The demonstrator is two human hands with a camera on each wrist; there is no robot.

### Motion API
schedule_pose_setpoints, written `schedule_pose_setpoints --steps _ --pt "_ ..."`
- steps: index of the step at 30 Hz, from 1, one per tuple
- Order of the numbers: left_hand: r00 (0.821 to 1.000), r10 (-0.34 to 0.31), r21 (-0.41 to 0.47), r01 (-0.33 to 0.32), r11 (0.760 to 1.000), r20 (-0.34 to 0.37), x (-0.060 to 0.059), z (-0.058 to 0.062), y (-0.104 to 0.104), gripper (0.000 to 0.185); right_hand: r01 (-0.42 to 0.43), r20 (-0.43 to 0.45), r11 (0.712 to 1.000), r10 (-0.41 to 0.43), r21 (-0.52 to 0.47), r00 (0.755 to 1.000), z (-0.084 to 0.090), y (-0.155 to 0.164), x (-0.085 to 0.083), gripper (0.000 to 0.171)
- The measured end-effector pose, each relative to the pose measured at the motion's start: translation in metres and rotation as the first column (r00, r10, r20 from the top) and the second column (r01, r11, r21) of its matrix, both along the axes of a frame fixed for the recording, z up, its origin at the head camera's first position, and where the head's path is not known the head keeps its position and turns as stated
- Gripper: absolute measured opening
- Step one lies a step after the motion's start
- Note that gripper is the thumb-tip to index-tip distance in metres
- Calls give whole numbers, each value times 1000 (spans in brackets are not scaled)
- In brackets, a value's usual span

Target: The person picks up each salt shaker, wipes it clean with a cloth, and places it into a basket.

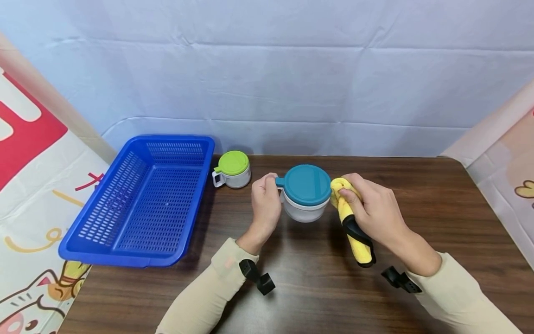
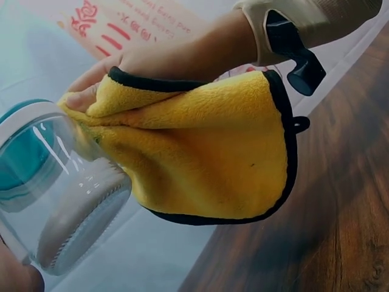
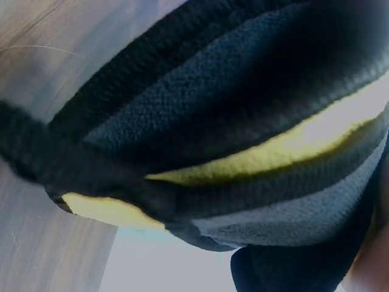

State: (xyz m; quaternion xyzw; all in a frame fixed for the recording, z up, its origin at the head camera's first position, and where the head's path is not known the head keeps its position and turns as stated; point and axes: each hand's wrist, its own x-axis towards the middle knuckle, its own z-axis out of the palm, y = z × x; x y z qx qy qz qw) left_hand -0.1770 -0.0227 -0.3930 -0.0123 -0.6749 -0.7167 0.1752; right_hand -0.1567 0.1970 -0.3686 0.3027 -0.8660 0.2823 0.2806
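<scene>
In the head view my left hand (image 1: 266, 197) grips the handle of a clear jar (image 1: 306, 212) with a teal lid (image 1: 307, 184), held up over the table. My right hand (image 1: 377, 208) pinches a bunched yellow cloth (image 1: 359, 248) with black edging, right at the jar's right side. The left wrist view shows the cloth (image 2: 206, 152) hanging in folds, its gathered end against the see-through jar (image 2: 79, 201). Close up in the right wrist view, folds of the cloth (image 3: 273, 152) show a dark grey face and hide most of the right hand.
A smaller jar (image 1: 238, 180) with a green lid (image 1: 233, 163) stands on the brown wooden table (image 1: 438, 195), left of my left hand. Further left is a blue plastic basket (image 1: 179, 246) with perforated walls. A pale cloth backdrop (image 1: 292, 83) hangs behind the table.
</scene>
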Motion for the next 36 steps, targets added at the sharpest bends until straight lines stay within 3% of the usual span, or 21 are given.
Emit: schedule_pose_setpoints --steps 11,36 --pt "998 -54 -43 53 998 -20 0 0 -1 38 16 21 1000 -16 -4 1000 -1 1 -2 49" --pt "996 -81 -68 79 995 -26 1 0 0 38 21 73 999 -19 -27 997 0 -1 -13 38"
